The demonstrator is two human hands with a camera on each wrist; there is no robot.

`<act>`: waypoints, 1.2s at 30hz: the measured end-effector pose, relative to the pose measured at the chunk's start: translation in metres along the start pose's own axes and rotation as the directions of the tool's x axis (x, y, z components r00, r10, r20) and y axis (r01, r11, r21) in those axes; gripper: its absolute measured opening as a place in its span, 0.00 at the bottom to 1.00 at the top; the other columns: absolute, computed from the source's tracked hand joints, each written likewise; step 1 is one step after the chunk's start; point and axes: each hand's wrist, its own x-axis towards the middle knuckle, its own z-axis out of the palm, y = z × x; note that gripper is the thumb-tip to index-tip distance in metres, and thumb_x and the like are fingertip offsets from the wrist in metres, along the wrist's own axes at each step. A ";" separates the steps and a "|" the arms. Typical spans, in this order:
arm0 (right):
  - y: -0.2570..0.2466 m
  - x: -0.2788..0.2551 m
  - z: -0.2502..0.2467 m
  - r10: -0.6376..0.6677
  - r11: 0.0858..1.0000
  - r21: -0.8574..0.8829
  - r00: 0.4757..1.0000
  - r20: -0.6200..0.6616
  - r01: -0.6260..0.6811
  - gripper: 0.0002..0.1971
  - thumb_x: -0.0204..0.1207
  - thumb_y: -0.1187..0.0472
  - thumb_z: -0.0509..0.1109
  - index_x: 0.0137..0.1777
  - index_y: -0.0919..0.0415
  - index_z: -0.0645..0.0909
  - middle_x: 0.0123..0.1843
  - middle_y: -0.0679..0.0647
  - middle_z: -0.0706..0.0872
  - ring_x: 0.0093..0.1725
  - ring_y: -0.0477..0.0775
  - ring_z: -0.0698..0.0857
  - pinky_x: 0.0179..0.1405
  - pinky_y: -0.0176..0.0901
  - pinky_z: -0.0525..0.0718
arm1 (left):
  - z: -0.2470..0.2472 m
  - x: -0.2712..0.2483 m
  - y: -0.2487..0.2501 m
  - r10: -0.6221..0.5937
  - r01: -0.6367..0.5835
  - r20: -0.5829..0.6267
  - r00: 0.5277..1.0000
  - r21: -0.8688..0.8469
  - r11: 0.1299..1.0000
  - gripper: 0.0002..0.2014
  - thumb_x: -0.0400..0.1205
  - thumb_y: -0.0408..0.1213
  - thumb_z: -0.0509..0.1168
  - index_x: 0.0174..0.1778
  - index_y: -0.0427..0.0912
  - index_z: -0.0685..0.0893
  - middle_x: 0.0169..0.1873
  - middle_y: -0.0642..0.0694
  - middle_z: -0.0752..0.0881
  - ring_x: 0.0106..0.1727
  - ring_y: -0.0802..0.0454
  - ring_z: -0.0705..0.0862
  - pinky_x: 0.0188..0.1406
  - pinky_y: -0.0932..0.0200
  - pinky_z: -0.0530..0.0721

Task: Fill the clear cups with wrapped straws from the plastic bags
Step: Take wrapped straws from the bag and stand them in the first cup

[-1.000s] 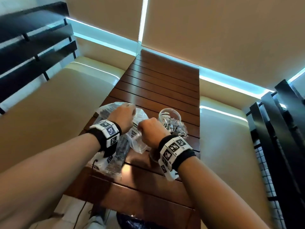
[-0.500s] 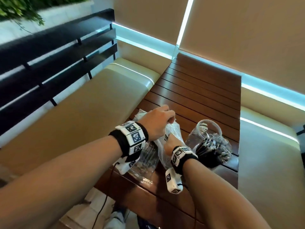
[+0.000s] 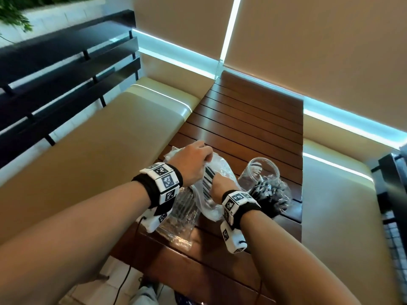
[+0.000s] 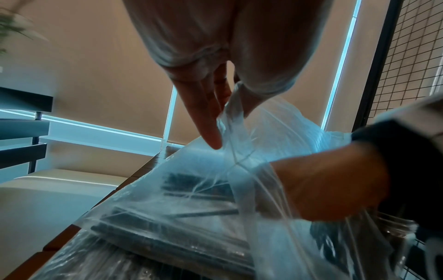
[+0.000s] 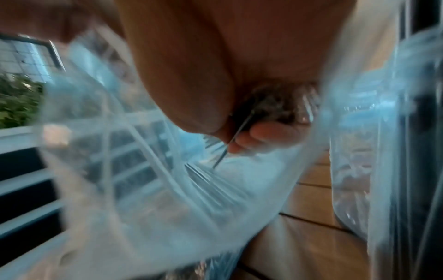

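Observation:
A clear plastic bag (image 3: 217, 172) of dark wrapped straws (image 4: 194, 187) stands on the wooden slat table (image 3: 248, 119). My left hand (image 3: 206, 155) pinches the bag's upper edge and holds its mouth up. My right hand (image 3: 217, 181) is down inside the bag, fingers curled round a bundle of straws (image 5: 273, 111); the right wrist view is blurred. To the right stands a clear cup (image 3: 262, 172) with a bunch of dark wrapped straws (image 3: 273, 192) in it.
A second clear bag (image 3: 180, 214) lies flat under my left wrist near the table's front edge. Beige bench cushions (image 3: 123, 142) flank the table on both sides. A black slatted rail (image 3: 66, 69) runs at the left, a wire grid panel (image 3: 396, 227) at the right.
My right hand has gone from the bag's top down into the bag and closed on straws. My left hand has lifted the bag's edge. The head view has swung to the left.

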 end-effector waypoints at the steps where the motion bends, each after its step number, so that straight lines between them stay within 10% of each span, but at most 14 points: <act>1: 0.003 -0.002 -0.004 -0.022 1.000 -0.011 0.998 -0.061 0.021 0.09 0.82 0.67 0.62 0.59 0.65 0.80 0.58 0.61 0.86 0.56 0.60 0.85 0.49 0.44 0.79 | 0.002 0.003 0.000 -0.011 0.011 -0.009 1.000 0.002 1.000 0.07 0.78 0.27 0.63 0.48 0.42 0.81 0.44 0.52 0.74 0.40 0.51 0.75 0.42 0.60 0.75; 14: 0.093 -0.098 -0.077 -0.057 0.993 -0.115 0.984 -0.172 0.037 0.22 0.80 0.35 0.61 0.47 0.55 0.77 0.42 0.49 0.78 0.44 0.54 0.78 0.45 0.45 0.78 | 0.035 0.030 0.031 -0.160 0.161 -0.016 0.987 0.081 0.984 0.09 0.76 0.26 0.60 0.46 0.40 0.84 0.43 0.46 0.71 0.46 0.38 0.82 0.46 0.49 0.80; 20: 0.138 -0.132 -0.095 -0.078 0.944 0.301 0.979 -0.186 0.133 0.19 0.68 0.33 0.75 0.30 0.47 0.83 0.33 0.42 0.86 0.37 0.42 0.84 0.39 0.37 0.76 | 0.037 0.023 0.036 -0.257 0.249 0.042 0.965 0.143 0.958 0.11 0.77 0.30 0.63 0.54 0.40 0.83 0.50 0.41 0.77 0.54 0.36 0.83 0.54 0.48 0.83; 25: 0.136 -0.118 -0.076 0.064 0.926 0.355 0.875 -0.479 0.126 0.19 0.71 0.40 0.76 0.26 0.48 0.78 0.25 0.40 0.81 0.32 0.41 0.81 0.32 0.38 0.73 | 0.031 0.011 0.059 -0.169 0.144 0.083 0.982 0.242 0.959 0.40 0.67 0.50 0.66 0.77 0.47 0.66 0.69 0.43 0.72 0.70 0.40 0.73 0.68 0.43 0.75; 29: 0.114 -0.097 -0.052 0.119 0.931 0.351 0.825 -0.552 0.101 0.11 0.73 0.43 0.70 0.35 0.48 0.83 0.32 0.44 0.86 0.38 0.51 0.86 0.38 0.43 0.83 | 0.015 0.011 0.103 -0.001 0.004 0.021 1.000 -0.174 0.985 0.41 0.64 0.56 0.66 0.75 0.44 0.70 0.70 0.44 0.76 0.71 0.45 0.73 0.71 0.47 0.71; 32: 0.091 -0.088 -0.044 0.101 0.909 0.379 0.787 -0.608 0.176 0.10 0.75 0.48 0.69 0.41 0.54 0.85 0.37 0.48 0.88 0.41 0.55 0.87 0.42 0.48 0.86 | -0.001 0.017 0.132 -0.104 0.099 0.049 0.993 -0.826 0.555 0.25 0.74 0.54 0.73 0.55 0.35 0.83 0.51 0.41 0.88 0.55 0.48 0.86 0.63 0.42 0.83; 34: 0.079 -0.088 -0.044 0.014 0.921 0.307 0.766 -0.642 0.241 0.10 0.75 0.48 0.70 0.45 0.55 0.83 0.39 0.50 0.88 0.42 0.55 0.86 0.39 0.45 0.81 | -0.009 0.020 0.148 -0.250 0.145 0.071 0.966 -0.946 0.290 0.20 0.79 0.54 0.70 0.39 0.37 0.82 0.31 0.45 0.87 0.40 0.47 0.86 0.55 0.45 0.86; 36: 0.076 -0.092 -0.050 -0.132 0.922 0.228 0.807 -0.575 0.313 0.14 0.73 0.46 0.73 0.48 0.54 0.78 0.41 0.49 0.86 0.40 0.52 0.84 0.37 0.44 0.77 | -0.014 0.025 0.157 -0.362 0.114 0.021 0.932 -0.965 0.238 0.20 0.78 0.57 0.70 0.32 0.45 0.76 0.18 0.52 0.77 0.28 0.52 0.82 0.50 0.47 0.87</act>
